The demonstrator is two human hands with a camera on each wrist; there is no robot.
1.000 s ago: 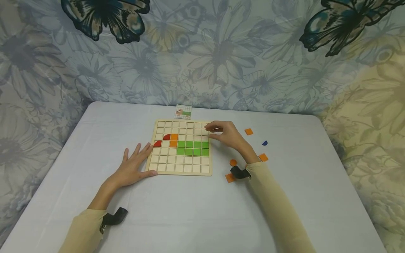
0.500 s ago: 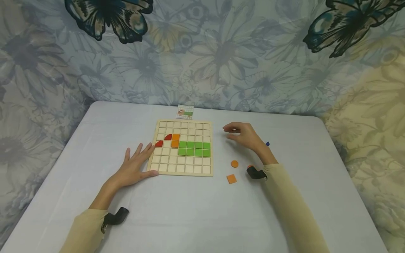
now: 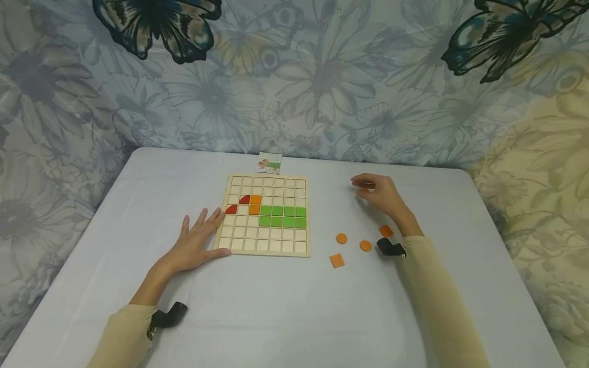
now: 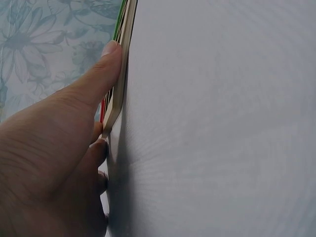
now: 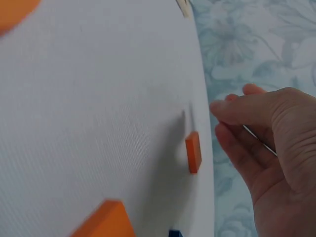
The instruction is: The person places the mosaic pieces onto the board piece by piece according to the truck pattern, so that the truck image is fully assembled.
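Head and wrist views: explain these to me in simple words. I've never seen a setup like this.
There is no machine here, just a person's two bare hands. The wide picture comes from a camera worn on the head, looking forward and down; the closer two come from cameras on the left and right wrists. On the white table lies a wooden grid board holding coloured tiles, with a small picture card beyond it and loose orange squares and discs to the right. The left hand lies spread at the board's left side. The right hand is near another orange square; its fingers appear to hold nothing, as its wrist view shows the square apart from them.
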